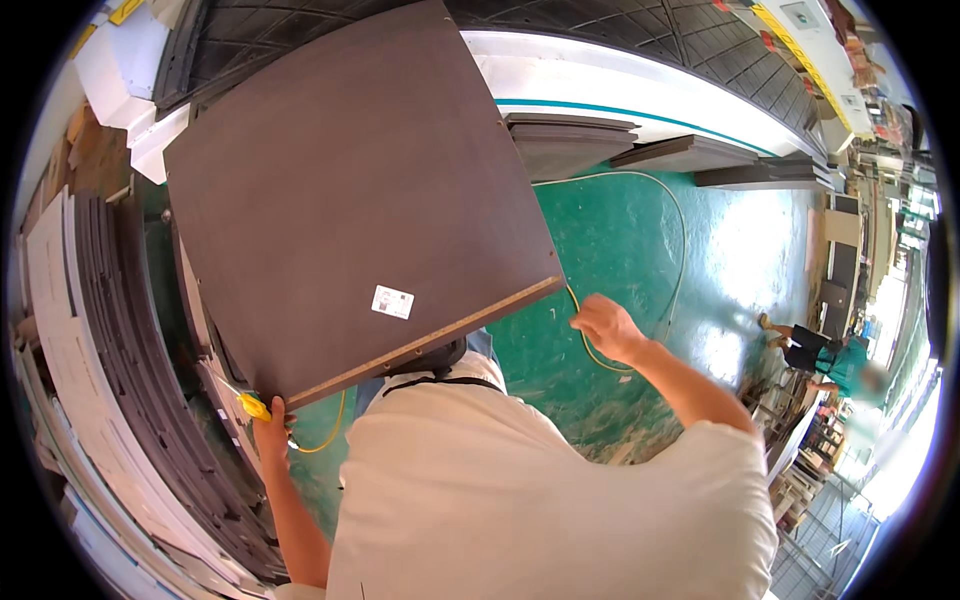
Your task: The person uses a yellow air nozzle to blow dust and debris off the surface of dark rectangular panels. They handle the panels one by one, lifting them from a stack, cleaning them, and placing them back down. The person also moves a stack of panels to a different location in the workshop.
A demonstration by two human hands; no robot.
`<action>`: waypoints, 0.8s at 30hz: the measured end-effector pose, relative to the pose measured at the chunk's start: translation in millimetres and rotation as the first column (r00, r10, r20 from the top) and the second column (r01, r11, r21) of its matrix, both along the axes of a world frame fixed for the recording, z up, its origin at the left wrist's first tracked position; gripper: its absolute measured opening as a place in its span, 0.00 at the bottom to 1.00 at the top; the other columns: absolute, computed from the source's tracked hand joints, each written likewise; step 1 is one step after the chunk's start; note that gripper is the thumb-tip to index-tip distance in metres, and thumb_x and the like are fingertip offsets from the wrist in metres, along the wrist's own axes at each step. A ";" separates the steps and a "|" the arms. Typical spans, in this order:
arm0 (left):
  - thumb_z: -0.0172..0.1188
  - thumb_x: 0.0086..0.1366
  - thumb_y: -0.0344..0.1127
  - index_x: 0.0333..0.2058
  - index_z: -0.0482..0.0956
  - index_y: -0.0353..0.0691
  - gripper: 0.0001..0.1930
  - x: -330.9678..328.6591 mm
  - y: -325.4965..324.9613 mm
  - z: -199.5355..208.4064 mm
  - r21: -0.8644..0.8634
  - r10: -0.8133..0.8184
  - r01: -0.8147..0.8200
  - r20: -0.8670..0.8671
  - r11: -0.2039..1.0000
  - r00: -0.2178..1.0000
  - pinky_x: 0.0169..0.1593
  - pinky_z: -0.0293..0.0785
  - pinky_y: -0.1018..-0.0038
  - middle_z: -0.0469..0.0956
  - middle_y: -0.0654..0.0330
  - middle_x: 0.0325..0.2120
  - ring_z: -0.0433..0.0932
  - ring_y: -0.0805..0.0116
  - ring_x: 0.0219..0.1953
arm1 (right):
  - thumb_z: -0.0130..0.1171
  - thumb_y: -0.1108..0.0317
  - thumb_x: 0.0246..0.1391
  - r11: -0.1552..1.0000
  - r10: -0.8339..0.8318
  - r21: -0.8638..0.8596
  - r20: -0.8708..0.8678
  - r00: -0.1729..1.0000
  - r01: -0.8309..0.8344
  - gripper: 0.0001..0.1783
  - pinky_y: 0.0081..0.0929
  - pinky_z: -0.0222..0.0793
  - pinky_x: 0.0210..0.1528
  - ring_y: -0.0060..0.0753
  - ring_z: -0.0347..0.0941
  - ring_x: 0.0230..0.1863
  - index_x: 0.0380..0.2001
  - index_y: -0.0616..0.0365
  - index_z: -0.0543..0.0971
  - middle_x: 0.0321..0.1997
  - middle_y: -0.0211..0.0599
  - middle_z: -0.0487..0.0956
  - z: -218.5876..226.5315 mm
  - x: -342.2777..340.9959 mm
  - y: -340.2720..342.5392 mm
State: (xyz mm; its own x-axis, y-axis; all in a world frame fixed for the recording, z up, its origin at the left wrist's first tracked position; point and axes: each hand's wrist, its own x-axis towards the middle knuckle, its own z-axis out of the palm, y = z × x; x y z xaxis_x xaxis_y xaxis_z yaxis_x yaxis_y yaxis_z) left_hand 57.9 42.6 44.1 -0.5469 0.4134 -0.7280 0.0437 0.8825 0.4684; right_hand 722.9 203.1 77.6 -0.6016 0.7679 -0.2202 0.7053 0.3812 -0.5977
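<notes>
Within left fingers (277,406), yellow tool (253,407), partly hidden

No wording or figures legible in view. One clear label: a white rectangular sticker (393,302) on the upper face of the brown panel (350,180), near its long bare edge and closest to the person. Sticker sits tilted, its right end lower. Bears small dark print and blocky, code-like patches; all too fine to make out. Upper right: yellow strip (805,62) along a white machine part (832,85); any markings on it too small to read. Pale square plate (800,14) beside the strip, its face likewise unreadable.
</notes>
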 end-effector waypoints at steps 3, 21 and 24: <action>0.67 0.69 0.53 0.45 0.75 0.37 0.23 1.5 -10.3 -0.7 0.022 -0.005 0.005 0.000 1.000 1.000 0.28 0.71 0.77 0.80 0.64 0.28 0.82 0.72 0.29 | 0.66 0.76 0.54 0.888 -0.441 0.085 -0.122 0.889 0.452 0.04 0.42 0.70 0.38 0.46 0.73 0.34 0.35 0.59 0.83 0.29 0.41 0.73 9.7 -42.6 1.3; 0.62 0.72 0.47 0.50 0.81 0.33 0.20 -48.6 -42.2 -6.8 0.352 -0.318 0.226 0.231 0.909 0.920 0.35 0.73 0.76 0.86 0.60 0.35 0.81 0.75 0.33 | 0.67 0.72 0.55 0.651 -0.656 0.240 -0.299 0.693 0.720 0.04 0.42 0.72 0.35 0.49 0.75 0.31 0.33 0.61 0.86 0.30 0.44 0.77 -30.9 -310.8 -64.1; 0.63 0.71 0.44 0.49 0.82 0.33 0.19 -86.3 -85.4 -17.7 0.344 -0.341 0.288 0.105 0.894 0.934 0.37 0.76 0.69 0.86 0.56 0.35 0.83 0.67 0.35 | 0.62 0.76 0.52 0.818 -0.392 0.293 -0.346 0.852 0.495 0.02 0.45 0.73 0.35 0.50 0.75 0.36 0.28 0.58 0.81 0.30 0.43 0.76 -37.9 -437.7 -111.3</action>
State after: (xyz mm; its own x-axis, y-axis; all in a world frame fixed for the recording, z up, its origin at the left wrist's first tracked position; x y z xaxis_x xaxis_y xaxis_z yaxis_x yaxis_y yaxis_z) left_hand -28.4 -42.7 26.4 -0.2381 0.7678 -0.5948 0.1957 0.6378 0.7450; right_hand 285.2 91.9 39.7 -0.1698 0.9566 0.2367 0.6890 0.2870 -0.6655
